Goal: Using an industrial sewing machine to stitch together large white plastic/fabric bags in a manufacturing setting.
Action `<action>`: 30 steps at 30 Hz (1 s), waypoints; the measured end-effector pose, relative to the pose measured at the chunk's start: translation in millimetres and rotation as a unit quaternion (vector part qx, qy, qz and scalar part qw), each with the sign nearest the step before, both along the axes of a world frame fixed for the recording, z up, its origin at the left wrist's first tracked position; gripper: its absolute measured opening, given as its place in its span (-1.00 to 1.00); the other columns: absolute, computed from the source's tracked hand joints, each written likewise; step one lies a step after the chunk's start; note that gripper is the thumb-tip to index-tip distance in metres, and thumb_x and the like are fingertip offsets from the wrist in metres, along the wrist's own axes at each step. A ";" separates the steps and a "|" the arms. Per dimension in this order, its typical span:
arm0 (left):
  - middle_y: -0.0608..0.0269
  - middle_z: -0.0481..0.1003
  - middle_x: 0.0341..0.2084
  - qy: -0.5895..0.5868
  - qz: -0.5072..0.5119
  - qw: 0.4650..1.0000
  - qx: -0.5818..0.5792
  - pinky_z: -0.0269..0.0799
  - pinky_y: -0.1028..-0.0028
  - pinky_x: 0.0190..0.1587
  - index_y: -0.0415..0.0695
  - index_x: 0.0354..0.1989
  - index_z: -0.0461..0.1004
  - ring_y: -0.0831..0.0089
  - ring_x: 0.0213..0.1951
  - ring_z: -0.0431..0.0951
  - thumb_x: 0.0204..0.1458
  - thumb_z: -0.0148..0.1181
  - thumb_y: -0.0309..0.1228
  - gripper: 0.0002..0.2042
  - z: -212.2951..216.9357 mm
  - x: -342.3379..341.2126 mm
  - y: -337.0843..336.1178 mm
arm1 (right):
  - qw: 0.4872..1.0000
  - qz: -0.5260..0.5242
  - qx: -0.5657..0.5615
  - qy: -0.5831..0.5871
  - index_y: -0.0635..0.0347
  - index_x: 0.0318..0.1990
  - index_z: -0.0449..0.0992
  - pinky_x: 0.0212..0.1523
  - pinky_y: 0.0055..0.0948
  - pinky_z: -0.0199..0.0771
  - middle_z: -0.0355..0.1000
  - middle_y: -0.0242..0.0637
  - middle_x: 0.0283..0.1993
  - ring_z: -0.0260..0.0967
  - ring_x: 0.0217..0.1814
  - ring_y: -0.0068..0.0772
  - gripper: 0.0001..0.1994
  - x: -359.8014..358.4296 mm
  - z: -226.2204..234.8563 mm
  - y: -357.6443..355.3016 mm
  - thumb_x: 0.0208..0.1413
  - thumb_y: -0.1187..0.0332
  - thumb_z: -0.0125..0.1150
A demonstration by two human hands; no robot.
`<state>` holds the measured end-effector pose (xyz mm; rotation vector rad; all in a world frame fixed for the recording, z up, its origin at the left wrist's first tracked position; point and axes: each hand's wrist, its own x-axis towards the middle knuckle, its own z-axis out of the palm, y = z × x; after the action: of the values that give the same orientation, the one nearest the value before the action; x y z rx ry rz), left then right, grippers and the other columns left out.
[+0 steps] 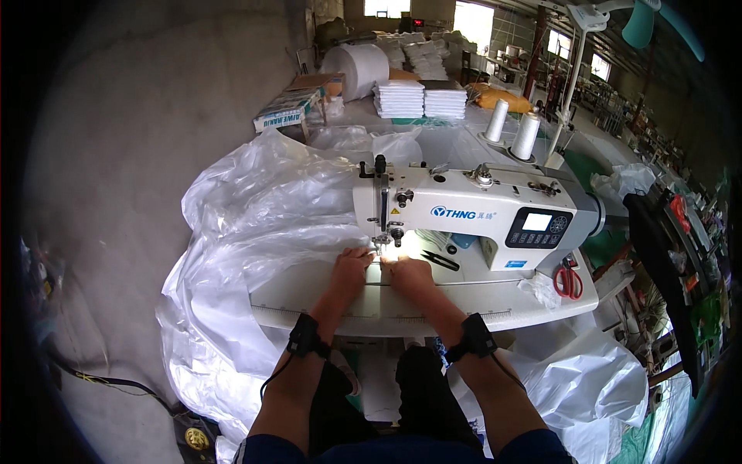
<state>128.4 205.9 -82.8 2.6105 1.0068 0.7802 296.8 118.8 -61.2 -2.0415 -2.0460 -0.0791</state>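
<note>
A white sewing machine (456, 201) stands before me, its lamp throwing a bright glow round the needle. Just left of the presser foot, my left hand (353, 265) is closed with bent fingers at the edge of a thin white plastic sheet (255, 201), which spreads over the left of the table and hangs down. On the other side of the needle, my right hand (410, 276) has its fingers drawn together; glare hides what they pinch. Black thread snips (440, 261) lie on the machine bed beyond my right hand. Two white thread cones (525, 137) stand behind the machine.
Red-handled scissors (568, 280) lie at the bed's right end beside crumpled white scrap (539, 291). More white plastic (580, 371) hangs at lower right. Behind are stacked white folded bundles (399, 99), a large white roll (357, 71) and a cardboard box (286, 108). A bare wall rises left.
</note>
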 end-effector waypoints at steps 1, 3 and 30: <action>0.18 0.48 0.07 -0.010 -0.006 1.000 0.014 0.18 0.21 0.26 -0.06 0.03 0.56 0.12 0.14 0.40 0.11 -0.08 -0.49 -0.64 -0.2 -0.1 1.0 | 1.000 0.002 0.009 0.002 -0.32 0.13 0.51 -0.32 -0.21 0.51 0.51 -0.22 -0.23 0.54 -0.27 -0.21 -0.61 -0.3 -1.2 0.1 0.13 0.27 0.03; 0.19 0.48 0.07 -0.004 -0.003 1.000 0.023 0.18 0.21 0.26 -0.05 0.03 0.56 0.12 0.14 0.39 0.12 -0.07 -0.48 -0.64 0.1 -0.7 1.9 | 1.000 -0.011 0.024 0.005 -0.31 0.12 0.52 -0.32 -0.21 0.51 0.52 -0.22 -0.21 0.54 -0.26 -0.21 -0.61 -1.9 -3.2 -1.0 0.14 0.28 0.02; 0.01 0.53 -0.59 0.222 -0.014 0.975 0.009 0.49 0.12 -0.50 -0.18 -0.34 0.36 -0.01 -0.50 0.60 -0.01 0.13 -0.45 -0.88 79.7 -175.5 -168.9 | 0.432 0.036 -0.277 0.857 0.25 0.12 0.40 -0.07 -0.35 0.53 0.50 -0.22 -0.11 0.49 -0.09 -0.34 -0.65 -163.6 -14.0 -157.1 0.37 0.20 -0.06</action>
<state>-47.0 37.0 -3.1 2.8746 1.0666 0.1960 133.2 -38.3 -75.2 -0.8238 -0.5647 1.9362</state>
